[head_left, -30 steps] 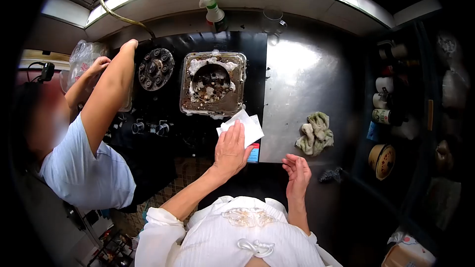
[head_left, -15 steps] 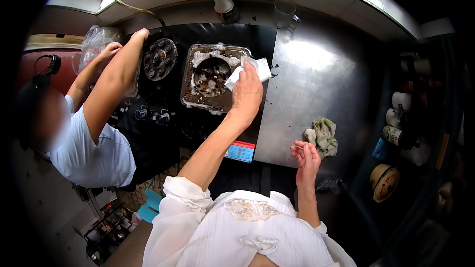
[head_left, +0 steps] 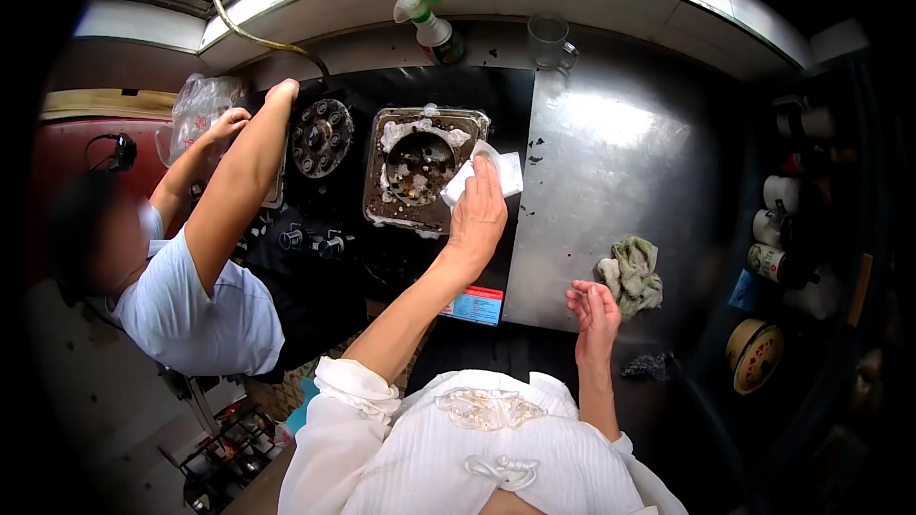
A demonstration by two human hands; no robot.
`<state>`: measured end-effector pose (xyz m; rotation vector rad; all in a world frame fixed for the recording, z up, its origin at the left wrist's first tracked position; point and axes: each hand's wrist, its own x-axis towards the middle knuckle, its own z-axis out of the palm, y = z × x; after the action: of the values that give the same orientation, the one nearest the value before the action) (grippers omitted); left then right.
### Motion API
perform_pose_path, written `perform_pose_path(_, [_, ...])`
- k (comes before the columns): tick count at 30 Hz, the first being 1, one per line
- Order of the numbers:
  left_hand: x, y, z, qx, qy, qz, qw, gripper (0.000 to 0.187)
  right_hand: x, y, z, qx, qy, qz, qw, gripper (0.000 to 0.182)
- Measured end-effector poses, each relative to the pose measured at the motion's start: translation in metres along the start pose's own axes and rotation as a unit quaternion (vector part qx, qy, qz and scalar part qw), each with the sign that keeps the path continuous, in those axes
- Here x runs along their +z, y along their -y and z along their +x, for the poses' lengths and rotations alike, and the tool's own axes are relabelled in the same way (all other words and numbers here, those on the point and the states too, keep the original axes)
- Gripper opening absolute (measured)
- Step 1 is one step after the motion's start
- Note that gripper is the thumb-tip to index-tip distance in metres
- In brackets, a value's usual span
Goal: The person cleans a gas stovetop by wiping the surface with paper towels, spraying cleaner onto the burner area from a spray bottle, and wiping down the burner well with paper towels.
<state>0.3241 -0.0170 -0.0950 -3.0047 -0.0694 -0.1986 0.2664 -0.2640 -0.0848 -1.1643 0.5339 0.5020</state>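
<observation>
My left hand (head_left: 477,219) presses a folded white paper towel (head_left: 510,172) against the right edge of the greasy square burner tray (head_left: 377,215). White foam and brown grime cover that tray around its round opening. On the black stovetop to its left lies a round dark burner piece (head_left: 322,138) with holes. My right hand (head_left: 593,312) hovers at the front of the steel counter (head_left: 572,191), fingers loosely bent and apart, holding nothing. Just beyond its fingertips sits a crumpled, stained rag (head_left: 632,272).
A person (head_left: 200,296) at my left reaches over the stove's left side near a clear plastic bag (head_left: 200,119). Along the back stand a spray bottle (head_left: 434,33) and a glass mug (head_left: 549,38). Shelves with jars (head_left: 768,262) and a round tin (head_left: 754,355) line the right.
The camera view has tilted slightly, so the scene sits lower. My left hand and the paper towel have slid a little toward me along the tray's edge. My right hand stays near the rag.
</observation>
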Motion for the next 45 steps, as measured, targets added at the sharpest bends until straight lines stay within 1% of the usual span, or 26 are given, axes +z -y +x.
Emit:
perform_pose_path(2, [0.004, 0.004, 0.027, -0.018, -0.003, -0.024, 1.000, 0.054, 0.003, 0.002, 0.001, -0.004, 0.000, 0.002, 1.000, 0.020])
perform_pose_path(4, [0.017, 0.006, 0.048, -0.022, -0.002, 0.004, 1.000, 0.053, 0.007, 0.006, -0.001, -0.004, -0.004, 0.015, 1.000, 0.018])
perform_pose_path(6, [0.017, 0.015, 0.069, -0.030, 0.030, 0.002, 0.999, 0.054, 0.004, 0.007, -0.003, -0.007, -0.007, 0.014, 1.000, 0.018])
perform_pose_path(7, [0.019, 0.023, 0.079, -0.050, 0.019, -0.047, 0.997, 0.046, 0.002, 0.007, -0.004, -0.008, -0.012, 0.017, 1.000, 0.018])
perform_pose_path(8, [0.014, 0.035, 0.091, -0.082, 0.028, -0.131, 0.988, 0.031, -0.002, 0.006, -0.004, -0.010, -0.014, 0.016, 1.000, 0.018])
perform_pose_path(9, [-0.002, 0.047, 0.103, -0.099, 0.035, -0.167, 0.980, 0.019, -0.008, 0.004, -0.004, -0.019, -0.019, 0.014, 1.000, 0.019])
perform_pose_path(10, [-0.012, 0.058, 0.110, -0.080, -0.064, -0.172, 0.980, 0.015, -0.012, 0.001, -0.006, -0.028, -0.028, 0.015, 0.999, 0.021])
perform_pose_path(11, [-0.021, 0.070, 0.118, -0.071, -0.060, -0.169, 0.981, 0.017, -0.015, 0.000, -0.007, -0.027, -0.038, 0.018, 0.999, 0.019])
perform_pose_path(12, [-0.026, 0.079, 0.126, -0.089, 0.002, -0.153, 0.984, 0.020, -0.018, -0.001, -0.006, -0.025, -0.046, 0.022, 0.998, 0.018])
perform_pose_path(14, [-0.028, 0.086, 0.126, -0.040, -0.012, -0.153, 0.987, 0.018, -0.021, -0.003, -0.006, -0.020, -0.056, 0.030, 0.998, 0.019])
perform_pose_path(15, [-0.029, 0.084, 0.124, -0.036, 0.044, -0.118, 0.991, 0.017, -0.022, -0.004, -0.006, -0.018, -0.057, 0.028, 0.998, 0.019])
perform_pose_path(16, [-0.025, 0.084, 0.121, -0.033, 0.045, -0.118, 0.992, 0.017, -0.022, -0.004, -0.005, -0.016, -0.057, 0.025, 0.998, 0.019])
perform_pose_path(18, [-0.016, 0.081, 0.114, 0.070, 0.062, -0.098, 0.991, 0.015, -0.019, -0.002, -0.005, -0.020, -0.055, 0.033, 0.998, 0.019])
perform_pose_path(20, [-0.010, 0.075, 0.107, 0.070, 0.070, -0.105, 0.990, 0.011, -0.017, -0.001, -0.003, -0.022, -0.054, 0.039, 0.998, 0.020])
perform_pose_path(23, [-0.010, 0.070, 0.093, 0.107, 0.062, -0.133, 0.983, 0.010, -0.016, -0.005, -0.003, -0.024, -0.050, 0.040, 0.998, 0.020])
perform_pose_path(26, [-0.018, 0.064, 0.072, 0.093, 0.131, -0.132, 0.978, 0.010, -0.015, -0.008, -0.002, -0.014, -0.046, 0.041, 0.998, 0.020])
perform_pose_path(27, [-0.024, 0.063, 0.062, 0.116, 0.110, -0.155, 0.975, 0.010, -0.013, -0.007, -0.002, -0.014, -0.049, 0.039, 0.998, 0.020])
perform_pose_path(30, [-0.027, 0.062, 0.041, 0.135, 0.139, -0.154, 0.969, 0.009, -0.010, -0.007, -0.001, -0.016, -0.052, 0.047, 0.997, 0.020])
perform_pose_path(31, [-0.025, 0.064, 0.038, 0.147, 0.117, -0.159, 0.969, 0.009, -0.010, -0.008, 0.000, -0.016, -0.053, 0.050, 0.997, 0.020])
perform_pose_path(32, [-0.030, 0.064, 0.044, 0.150, 0.116, -0.157, 0.969, 0.009, -0.010, -0.008, 0.002, -0.018, -0.053, 0.052, 0.997, 0.020])
perform_pose_path(34, [-0.035, 0.064, 0.060, 0.139, 0.176, -0.136, 0.965, 0.012, -0.011, -0.009, 0.003, -0.015, -0.051, 0.045, 0.998, 0.020])
perform_pose_path(35, [-0.023, 0.068, 0.070, 0.121, 0.175, -0.124, 0.969, 0.016, -0.011, -0.009, 0.002, -0.014, -0.055, 0.043, 0.997, 0.020])
perform_pose_path(40, [-0.006, 0.080, 0.129, 0.125, 0.139, -0.087, 0.979, 0.010, -0.012, -0.007, 0.000, -0.027, -0.062, 0.044, 0.997, 0.019])
perform_pose_path(42, [-0.007, 0.084, 0.142, 0.152, 0.160, -0.096, 0.971, 0.010, -0.015, -0.008, -0.004, -0.027, -0.068, 0.042, 0.996, 0.020])
perform_pose_path(44, [-0.013, 0.082, 0.148, 0.143, 0.203, -0.089, 0.964, 0.011, -0.019, -0.009, -0.009, -0.034, -0.067, 0.053, 0.996, 0.019])
perform_pose_path(45, [-0.009, 0.083, 0.145, 0.148, 0.192, -0.112, 0.964, 0.010, -0.021, -0.011, -0.010, -0.033, -0.069, 0.054, 0.996, 0.019])
